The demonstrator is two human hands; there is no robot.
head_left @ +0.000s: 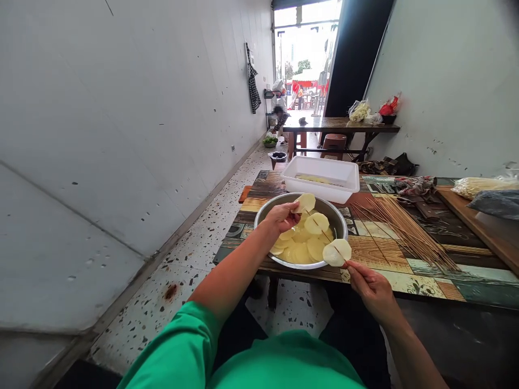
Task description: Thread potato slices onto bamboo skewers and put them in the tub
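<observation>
My right hand is closed around the lower end of a thin wooden skewer. Threaded along it are pale, round potato slices, spaced apart. At the skewer's far end, my left hand pinches another potato slice between thumb and fingers. Both hands are held over or beside a round metal basin at the table's near edge. Many potato slices lie heaped in the basin, and they look wet. Whether the skewer's tip passes through the pinched slice is hard to make out.
Behind the basin stands a white plastic tub with some slices inside. Loose bamboo skewers lie on the patterned table to the right, near a crumpled cloth and a wooden board. A person crouches farther back by the wall.
</observation>
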